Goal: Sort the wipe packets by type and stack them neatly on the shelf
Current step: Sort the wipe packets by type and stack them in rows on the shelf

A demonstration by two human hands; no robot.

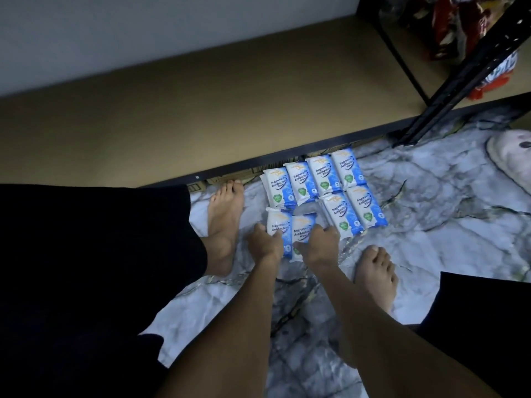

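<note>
Left hand point(265, 243) grips one wipe packet point(278, 224), right hand point(322, 245) the next packet point(304, 228), on marbled floor point(431, 196) by tan shelf point(201, 124).

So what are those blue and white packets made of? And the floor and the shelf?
The packets look like thin, soft plastic film, glossy and puffy. The floor shows a marble pattern, but its creases suggest a printed sheet rather than stone. The shelf board looks like matte brown pressed wood, and its post like black painted metal with holes.
</note>
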